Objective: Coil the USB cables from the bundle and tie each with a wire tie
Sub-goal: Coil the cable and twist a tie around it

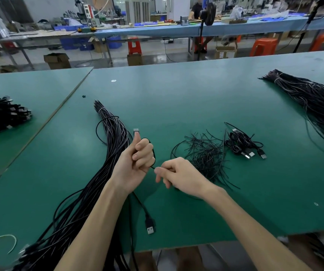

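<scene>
USB cable (154,155) looped around the curled fingers of the left hand (135,165), which grasps it above the green table (176,90); the right hand (178,174) pinches the strand beside them. Its plug (150,226) hangs below the left wrist. Bundle (116,145) at left, wire ties (206,155) at right.

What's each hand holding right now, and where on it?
Both hold one black USB cable: left hand grips it just below the small connector, right hand pinches the cord right next to it.
</scene>
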